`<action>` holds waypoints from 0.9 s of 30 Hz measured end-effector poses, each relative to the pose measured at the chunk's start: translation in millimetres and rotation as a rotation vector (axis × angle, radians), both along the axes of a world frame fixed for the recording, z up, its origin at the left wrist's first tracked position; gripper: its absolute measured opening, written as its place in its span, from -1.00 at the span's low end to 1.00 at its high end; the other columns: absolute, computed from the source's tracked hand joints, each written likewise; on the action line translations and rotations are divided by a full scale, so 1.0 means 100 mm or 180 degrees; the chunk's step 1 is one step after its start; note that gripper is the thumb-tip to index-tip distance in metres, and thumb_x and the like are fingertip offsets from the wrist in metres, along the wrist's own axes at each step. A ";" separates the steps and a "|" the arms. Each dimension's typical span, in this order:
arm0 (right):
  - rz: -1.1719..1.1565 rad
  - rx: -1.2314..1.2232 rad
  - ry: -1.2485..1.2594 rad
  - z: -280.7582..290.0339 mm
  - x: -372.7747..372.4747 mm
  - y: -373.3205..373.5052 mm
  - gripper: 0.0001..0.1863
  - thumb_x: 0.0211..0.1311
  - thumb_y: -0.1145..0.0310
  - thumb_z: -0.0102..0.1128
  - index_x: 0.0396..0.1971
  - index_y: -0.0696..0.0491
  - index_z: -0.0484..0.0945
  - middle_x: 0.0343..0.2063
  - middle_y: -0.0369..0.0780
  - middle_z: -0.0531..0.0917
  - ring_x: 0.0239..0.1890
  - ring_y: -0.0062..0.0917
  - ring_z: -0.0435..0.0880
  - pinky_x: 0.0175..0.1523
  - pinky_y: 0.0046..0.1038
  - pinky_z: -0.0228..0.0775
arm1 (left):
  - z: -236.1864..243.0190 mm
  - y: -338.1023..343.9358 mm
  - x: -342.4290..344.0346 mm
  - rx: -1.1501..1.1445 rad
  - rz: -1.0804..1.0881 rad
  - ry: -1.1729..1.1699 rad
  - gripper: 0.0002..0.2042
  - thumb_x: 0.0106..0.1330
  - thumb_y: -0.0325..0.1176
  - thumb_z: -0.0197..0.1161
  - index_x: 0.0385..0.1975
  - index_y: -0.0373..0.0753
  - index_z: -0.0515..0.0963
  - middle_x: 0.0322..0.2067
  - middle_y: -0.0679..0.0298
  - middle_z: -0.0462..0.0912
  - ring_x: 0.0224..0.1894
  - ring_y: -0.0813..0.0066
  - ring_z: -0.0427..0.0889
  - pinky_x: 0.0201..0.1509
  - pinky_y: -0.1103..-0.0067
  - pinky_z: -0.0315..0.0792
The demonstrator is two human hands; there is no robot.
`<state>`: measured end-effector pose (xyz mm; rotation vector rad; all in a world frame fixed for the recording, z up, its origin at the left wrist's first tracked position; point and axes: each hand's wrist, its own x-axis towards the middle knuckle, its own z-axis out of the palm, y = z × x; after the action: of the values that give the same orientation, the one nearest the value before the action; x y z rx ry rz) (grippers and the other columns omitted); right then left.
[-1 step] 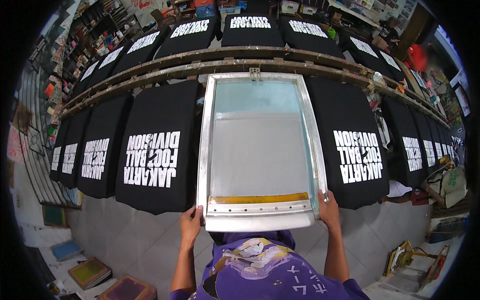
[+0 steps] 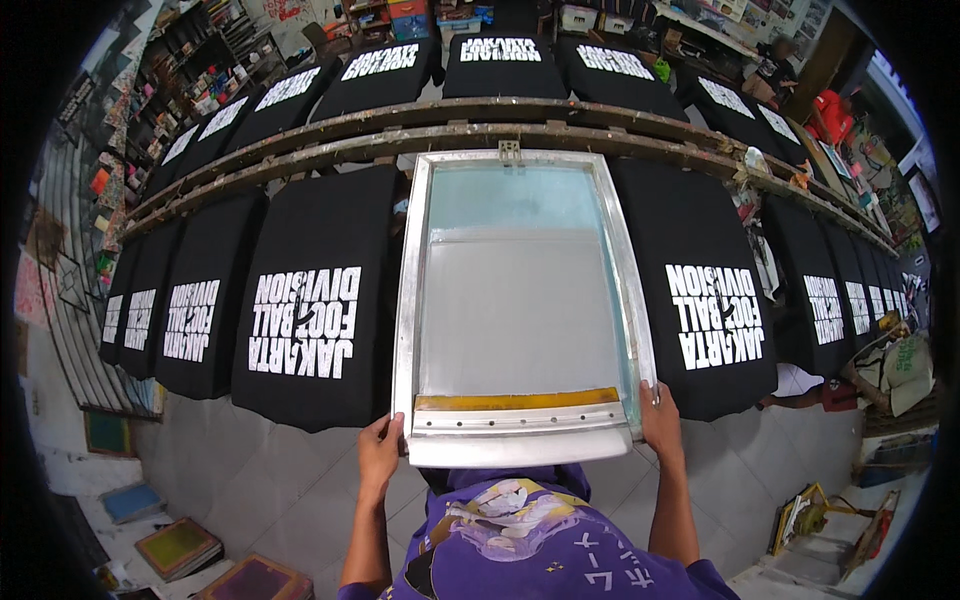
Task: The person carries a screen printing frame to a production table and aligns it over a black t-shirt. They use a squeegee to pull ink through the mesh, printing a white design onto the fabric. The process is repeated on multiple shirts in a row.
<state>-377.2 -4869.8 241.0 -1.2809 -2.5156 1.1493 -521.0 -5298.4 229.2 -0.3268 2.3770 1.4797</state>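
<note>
In front of me, a silk-screen frame [image 2: 404,300] with silver metal sides lies over a board in the near row. Its mesh [image 2: 515,310] looks grey, with a pale blue-green band at the far end. Across its near end rests a squeegee [image 2: 520,421] with a metal holder and an amber blade. My left hand [image 2: 380,450] is closed on the frame's near left corner. On the near right side, my right hand [image 2: 660,424] grips the frame, thumb on top. The fingertips beneath the frame are hidden on both sides.
Black shirts with white print, such as the left one [image 2: 310,300] and the right one [image 2: 712,300], flank the frame. Wooden rails [image 2: 400,130] run behind, before another row of shirts. Used screens [image 2: 180,547] lie at lower left. A person in red [image 2: 830,118] is far right.
</note>
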 end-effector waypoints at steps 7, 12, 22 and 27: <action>-0.0396 -0.0325 0.0628 -0.10 -0.48 0.29 -0.33 0.55 -0.13 -0.01 0.01 0.29 0.63 -0.18 0.11 0.74 -0.05 -0.13 0.73 0.16 -0.25 0.45 | -0.08 0.18 -0.56 -0.0118 -0.0215 0.0669 -0.55 0.54 -0.09 0.18 0.00 -0.47 0.66 -0.34 0.02 0.76 -0.24 0.46 0.66 -0.08 0.47 0.52; -0.0724 -0.0111 0.0880 -0.34 -0.34 0.27 -0.39 0.54 -0.05 0.07 -0.01 0.31 0.68 -0.24 0.02 0.78 -0.14 -0.38 0.73 0.05 -0.35 0.47 | -0.23 0.37 -0.42 -0.0196 0.0130 0.0967 -0.50 0.54 -0.02 0.16 0.08 -0.43 0.64 -0.11 -0.13 0.77 -0.03 0.15 0.77 0.12 0.40 0.52; -0.1220 -0.0036 0.1656 -0.40 1.25 1.35 -0.53 0.58 0.10 0.10 0.00 0.28 0.66 -0.26 -0.19 0.73 -0.20 -0.57 0.67 -0.08 -0.49 0.50 | 0.21 1.72 0.73 0.0241 0.0268 0.0976 -0.55 0.46 -0.13 0.31 0.11 -0.43 0.64 -0.10 0.04 0.80 -0.05 0.45 0.71 0.10 0.55 0.51; -0.1496 0.0553 0.1650 -0.42 2.29 2.44 -0.52 0.61 0.05 0.06 -0.14 0.25 0.63 -0.29 -0.22 0.71 -0.24 -0.55 0.66 -0.10 -0.47 0.49 | 0.17 2.96 1.25 0.0527 -0.0060 0.0701 -0.53 0.43 -0.22 0.35 0.22 -0.40 0.57 -0.09 0.03 0.79 -0.10 0.47 0.73 0.01 0.54 0.56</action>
<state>-147.9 -4626.3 199.0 -1.2359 -1.7790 0.9677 -396.0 -5002.6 245.9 -0.1060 2.3910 1.7712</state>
